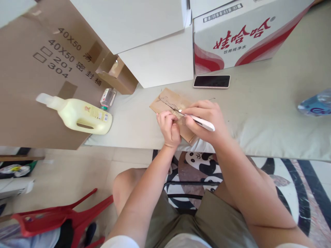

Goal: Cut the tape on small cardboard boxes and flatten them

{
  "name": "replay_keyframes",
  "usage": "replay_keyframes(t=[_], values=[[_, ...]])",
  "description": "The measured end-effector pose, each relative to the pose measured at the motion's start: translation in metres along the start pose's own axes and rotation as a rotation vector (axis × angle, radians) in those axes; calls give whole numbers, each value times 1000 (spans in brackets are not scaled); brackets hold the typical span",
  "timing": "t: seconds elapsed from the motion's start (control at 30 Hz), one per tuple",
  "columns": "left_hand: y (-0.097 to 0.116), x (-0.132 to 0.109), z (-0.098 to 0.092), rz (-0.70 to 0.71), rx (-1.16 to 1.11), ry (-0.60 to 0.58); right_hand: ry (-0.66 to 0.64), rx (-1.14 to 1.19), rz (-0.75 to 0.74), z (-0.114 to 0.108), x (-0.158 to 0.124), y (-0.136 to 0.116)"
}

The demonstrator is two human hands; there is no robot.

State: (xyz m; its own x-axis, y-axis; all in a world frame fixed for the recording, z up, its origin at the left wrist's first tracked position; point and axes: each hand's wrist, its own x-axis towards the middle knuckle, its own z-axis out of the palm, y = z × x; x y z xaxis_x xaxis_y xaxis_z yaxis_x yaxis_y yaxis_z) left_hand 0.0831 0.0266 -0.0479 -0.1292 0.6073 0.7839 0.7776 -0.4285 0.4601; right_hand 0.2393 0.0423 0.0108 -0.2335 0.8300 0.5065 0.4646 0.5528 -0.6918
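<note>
A small flat cardboard box (167, 96) lies at a slant on the pale covered surface (131, 119), with a dark line and small marks along its top. My right hand (207, 119) is closed around a white utility knife (205, 123), its tip touching the top of the box near the middle. My left hand (169, 127) grips the box at its near left side, fingers curled on top, close to the knife tip. Both hands cover part of the box's near half.
Behind the box stand white cartons (157, 58) and a red-and-white carton (240, 38), with a phone (212, 81) in front. At left are a yellow jug (85, 115), a small bottle (107, 98) and a large brown carton (33, 89). A blue-labelled bottle (317, 103) lies right.
</note>
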Motion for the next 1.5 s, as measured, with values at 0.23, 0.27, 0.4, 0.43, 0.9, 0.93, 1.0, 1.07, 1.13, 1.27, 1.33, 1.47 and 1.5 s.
replay_keyframes(t=[0.23,0.27,0.4,0.43,0.9,0.93,1.0,1.07,1.13,1.27,1.33,1.47,1.5], values=[[0,1,-1,26,-15,7,55,-70,-37,4,-1,-1],[0,1,-1,26,-13,3,50,-72,-37,5,-1,1],[0,1,-2,16,3,-8,48,-60,-77,5,-2,7],[-1,1,-3,12,11,-15,82,-44,-102,3,-3,9],[-13,-11,-30,-77,9,-102,700,497,276,-23,-10,33],[-15,-13,-35,-91,20,-107,625,477,350,-21,-11,38],[-18,-18,-46,-111,32,-121,450,421,454,-13,-13,46],[-19,-20,-55,-116,9,-136,292,400,478,-3,-15,50],[-18,-19,-61,-113,-11,-163,192,426,446,7,-17,48],[-10,-10,-64,-90,28,-244,117,468,381,22,-18,37],[-7,-5,-64,-48,75,-265,106,470,402,25,-18,35],[-6,1,-63,24,178,-309,98,472,473,24,-17,36],[-7,2,-62,23,187,-319,98,468,479,23,-17,36]])
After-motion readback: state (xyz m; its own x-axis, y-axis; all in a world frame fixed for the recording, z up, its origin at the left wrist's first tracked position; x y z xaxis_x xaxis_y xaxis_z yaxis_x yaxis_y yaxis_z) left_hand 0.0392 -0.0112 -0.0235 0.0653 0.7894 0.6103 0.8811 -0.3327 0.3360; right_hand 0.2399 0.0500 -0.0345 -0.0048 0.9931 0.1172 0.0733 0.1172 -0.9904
